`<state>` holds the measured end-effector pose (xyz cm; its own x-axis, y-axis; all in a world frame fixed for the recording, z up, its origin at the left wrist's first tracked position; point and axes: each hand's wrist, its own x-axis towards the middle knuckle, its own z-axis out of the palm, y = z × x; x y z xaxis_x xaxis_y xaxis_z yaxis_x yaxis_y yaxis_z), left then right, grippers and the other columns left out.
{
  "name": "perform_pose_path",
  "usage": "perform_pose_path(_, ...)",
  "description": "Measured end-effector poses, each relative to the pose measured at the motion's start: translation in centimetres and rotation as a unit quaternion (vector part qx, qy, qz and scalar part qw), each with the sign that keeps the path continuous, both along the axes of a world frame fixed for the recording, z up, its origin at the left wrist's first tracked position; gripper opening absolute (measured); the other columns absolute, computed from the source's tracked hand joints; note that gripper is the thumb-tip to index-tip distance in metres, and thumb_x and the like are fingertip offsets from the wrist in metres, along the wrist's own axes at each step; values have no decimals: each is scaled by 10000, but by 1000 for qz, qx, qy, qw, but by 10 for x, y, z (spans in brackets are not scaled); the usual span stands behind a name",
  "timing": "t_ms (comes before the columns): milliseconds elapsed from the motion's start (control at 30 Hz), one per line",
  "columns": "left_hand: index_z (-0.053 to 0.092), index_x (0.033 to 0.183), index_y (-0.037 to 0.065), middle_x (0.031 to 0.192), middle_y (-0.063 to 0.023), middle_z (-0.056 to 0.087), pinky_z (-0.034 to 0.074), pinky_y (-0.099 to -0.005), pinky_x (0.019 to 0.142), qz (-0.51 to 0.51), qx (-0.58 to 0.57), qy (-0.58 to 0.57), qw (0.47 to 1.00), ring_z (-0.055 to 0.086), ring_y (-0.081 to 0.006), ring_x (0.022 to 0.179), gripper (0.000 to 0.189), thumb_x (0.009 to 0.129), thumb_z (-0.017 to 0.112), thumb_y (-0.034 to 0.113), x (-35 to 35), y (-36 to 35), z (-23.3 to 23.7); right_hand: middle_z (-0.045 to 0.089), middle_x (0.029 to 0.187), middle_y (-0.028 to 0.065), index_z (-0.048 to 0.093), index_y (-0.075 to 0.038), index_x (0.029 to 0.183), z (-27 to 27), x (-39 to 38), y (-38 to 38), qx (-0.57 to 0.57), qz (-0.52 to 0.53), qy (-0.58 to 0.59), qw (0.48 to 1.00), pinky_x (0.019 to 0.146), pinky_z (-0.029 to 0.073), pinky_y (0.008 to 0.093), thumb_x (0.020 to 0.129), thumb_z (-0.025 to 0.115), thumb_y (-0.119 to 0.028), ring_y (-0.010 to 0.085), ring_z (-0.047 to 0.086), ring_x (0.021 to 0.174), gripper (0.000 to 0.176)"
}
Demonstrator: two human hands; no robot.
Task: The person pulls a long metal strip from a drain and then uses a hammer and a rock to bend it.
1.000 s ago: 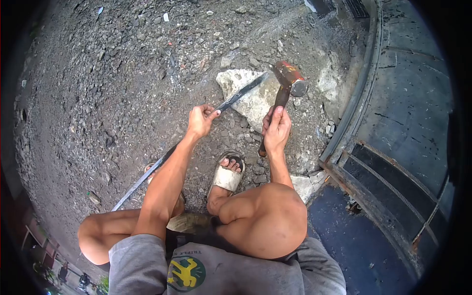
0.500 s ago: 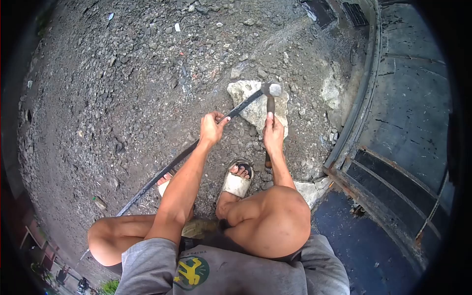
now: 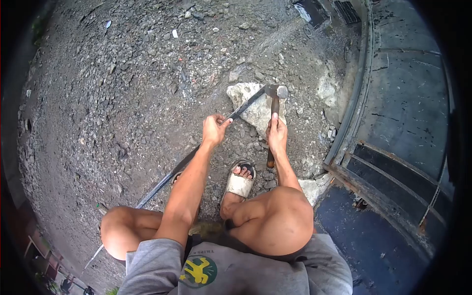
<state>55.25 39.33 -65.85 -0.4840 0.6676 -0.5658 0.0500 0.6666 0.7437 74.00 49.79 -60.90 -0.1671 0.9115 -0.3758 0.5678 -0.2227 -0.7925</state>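
Note:
My left hand [image 3: 215,129] is closed around a long dark flat metal bar [image 3: 184,161], which runs from the lower left up to a pale stone slab [image 3: 250,117]. The bar's far end lies over the slab. In my right hand [image 3: 277,135] is a hammer [image 3: 275,104] with a wooden handle, gripped around the middle. The hammer's head is at the bar's far end, overlapping it in this view, above the slab. The butt of the handle sticks out below my fist.
Gravelly ground [image 3: 123,98] with loose stones spreads ahead and to the left. On the right stands a large dark metal panel [image 3: 403,93] with a raised rim and rusty rebar [image 3: 388,152]. My sandalled foot [image 3: 241,179] rests just behind the slab. Dark scraps [image 3: 314,12] lie at the top.
The view has shifted slightly. The hammer head and the bar's end sit a little lower and further right in view; both hands keep their grips.

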Motion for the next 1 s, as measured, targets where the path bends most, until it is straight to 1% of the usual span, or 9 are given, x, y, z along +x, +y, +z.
perform_pose_path(133,672,854,-29,674,-63,633,436,-297,544,14,0,32,999,519,-111,566,297,761,778,233,-2,1,-1,369,490,-27,431,-84,727,36,-12,1,-21,-57,125,990,350,295,239,993,346,-491,70,362,386,493)
perform_pose_path(200,672,853,-32,671,-69,631,437,-307,548,16,-3,34,999,523,-121,568,312,759,779,245,0,2,3,367,496,-32,431,-84,727,37,-14,1,49,-35,139,988,354,294,238,1002,348,-461,66,362,392,474)
perform_pose_path(267,672,853,-35,668,-75,629,437,-316,551,16,1,45,999,527,-131,569,327,756,780,258,-2,0,12,379,495,-37,429,-94,678,8,-13,-1,72,-6,81,994,358,293,245,995,392,-445,68,354,388,474)
perform_pose_path(333,669,846,-39,662,-92,620,445,-331,564,4,-5,64,998,532,-147,573,356,749,785,283,-3,4,22,434,514,21,458,-30,632,-42,3,3,-62,-9,-11,998,455,343,339,973,410,-491,136,421,466,576)
perform_pose_path(367,673,837,-32,664,-100,614,448,-338,575,1,-10,54,998,538,-154,583,363,747,786,300,-4,5,23,454,513,58,478,-14,614,-25,1,5,-50,-36,-50,997,484,377,373,962,401,-522,176,456,475,620)
perform_pose_path(500,668,869,-47,707,-139,646,477,-356,608,2,-19,57,998,597,-212,616,380,748,784,295,-5,9,22,453,510,59,487,-10,632,7,-3,13,-39,-59,-58,996,497,386,361,971,399,-488,170,461,478,592)
perform_pose_path(733,677,867,-33,698,-128,646,474,-348,603,-8,-32,30,999,595,-186,616,363,742,791,288,-7,4,21,414,494,19,451,-50,644,-13,-6,6,-72,-8,-1,997,440,357,325,976,416,-469,132,424,437,536)
perform_pose_path(800,680,826,-20,645,-59,627,451,-300,557,-2,-38,35,999,540,-110,574,334,755,789,287,-10,1,26,394,488,-9,431,-84,654,21,-10,4,-138,-64,63,986,376,325,280,976,398,-494,98,399,399,523)
perform_pose_path(1000,694,791,-18,622,-64,637,436,-303,530,4,-26,79,997,524,-99,541,296,775,769,267,-12,-7,25,384,487,-23,439,-87,675,49,1,-11,-95,-68,111,987,348,304,262,982,384,-490,84,376,378,510)
